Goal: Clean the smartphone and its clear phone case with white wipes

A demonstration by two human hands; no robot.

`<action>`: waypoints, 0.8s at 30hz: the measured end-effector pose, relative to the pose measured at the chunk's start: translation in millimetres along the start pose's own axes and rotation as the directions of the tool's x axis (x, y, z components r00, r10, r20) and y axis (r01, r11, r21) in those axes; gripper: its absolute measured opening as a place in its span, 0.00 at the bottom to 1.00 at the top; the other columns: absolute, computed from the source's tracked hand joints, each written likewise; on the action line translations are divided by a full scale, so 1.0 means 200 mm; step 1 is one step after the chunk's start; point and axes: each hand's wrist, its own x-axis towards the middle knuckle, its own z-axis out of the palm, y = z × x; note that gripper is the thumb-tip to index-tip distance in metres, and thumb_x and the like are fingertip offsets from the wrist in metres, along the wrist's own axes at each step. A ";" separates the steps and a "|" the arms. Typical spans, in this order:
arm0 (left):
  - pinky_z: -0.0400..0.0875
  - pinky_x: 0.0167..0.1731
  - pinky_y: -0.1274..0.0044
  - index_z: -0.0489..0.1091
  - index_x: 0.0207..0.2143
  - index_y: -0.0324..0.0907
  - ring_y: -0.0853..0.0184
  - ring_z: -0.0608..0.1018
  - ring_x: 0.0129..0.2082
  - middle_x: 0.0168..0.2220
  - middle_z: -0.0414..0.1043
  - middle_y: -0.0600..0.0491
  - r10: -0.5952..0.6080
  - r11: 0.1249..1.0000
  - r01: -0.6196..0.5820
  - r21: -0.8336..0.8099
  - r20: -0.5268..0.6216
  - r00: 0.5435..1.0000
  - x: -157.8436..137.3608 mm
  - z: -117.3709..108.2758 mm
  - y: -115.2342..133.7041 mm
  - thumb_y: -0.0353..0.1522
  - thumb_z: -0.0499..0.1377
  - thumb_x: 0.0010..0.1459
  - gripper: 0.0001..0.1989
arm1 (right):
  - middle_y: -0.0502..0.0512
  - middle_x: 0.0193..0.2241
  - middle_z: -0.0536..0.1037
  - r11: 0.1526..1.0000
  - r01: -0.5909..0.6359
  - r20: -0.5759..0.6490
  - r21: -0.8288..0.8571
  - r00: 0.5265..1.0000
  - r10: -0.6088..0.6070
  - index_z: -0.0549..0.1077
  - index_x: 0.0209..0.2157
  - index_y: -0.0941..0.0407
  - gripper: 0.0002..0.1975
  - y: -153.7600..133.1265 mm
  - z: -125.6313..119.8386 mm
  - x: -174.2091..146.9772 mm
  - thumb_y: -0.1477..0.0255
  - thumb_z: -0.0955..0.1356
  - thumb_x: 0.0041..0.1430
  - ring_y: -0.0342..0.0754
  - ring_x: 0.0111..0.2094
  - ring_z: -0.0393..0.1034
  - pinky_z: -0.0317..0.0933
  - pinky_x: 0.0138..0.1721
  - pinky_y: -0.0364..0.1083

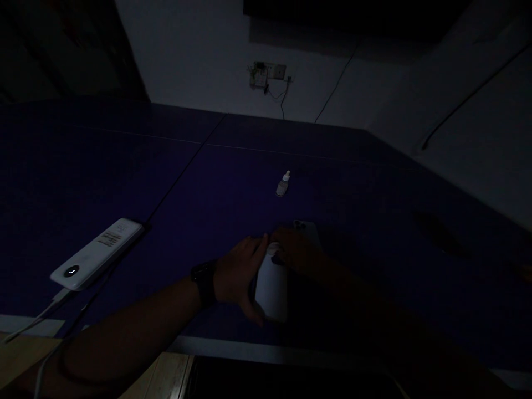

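Note:
In dim light, a pale phone (271, 293) lies on the dark blue table, close to its front edge. My left hand (239, 271), with a dark watch on the wrist, grips its left side, thumb low and fingers near the top. My right hand (301, 250) is closed over the phone's upper end. A small white piece (273, 249) shows at its fingertips; what it is I cannot make out. Partly hidden behind the right hand lies a second phone (310, 228) with camera lenses showing. Beyond both hands a small dropper bottle (283, 184) lies on the table.
A white power bank (97, 254) with a plugged-in cable (37, 317) rests at the left. A dark flat object (438, 233) lies at the right. Wall sockets (270, 72) with wires are at the back, below a dark screen (344, 19).

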 end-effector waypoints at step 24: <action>0.61 0.61 0.55 0.41 0.71 0.49 0.49 0.68 0.62 0.65 0.61 0.42 -0.241 0.925 0.186 -0.331 -0.135 0.961 0.01 -0.18 0.12 0.39 0.73 0.48 0.57 | 0.54 0.35 0.80 0.603 0.013 -0.465 0.798 0.650 0.601 0.74 0.38 0.53 0.11 -0.04 -0.06 -0.21 0.64 0.70 0.53 0.52 0.35 0.75 0.69 0.34 0.47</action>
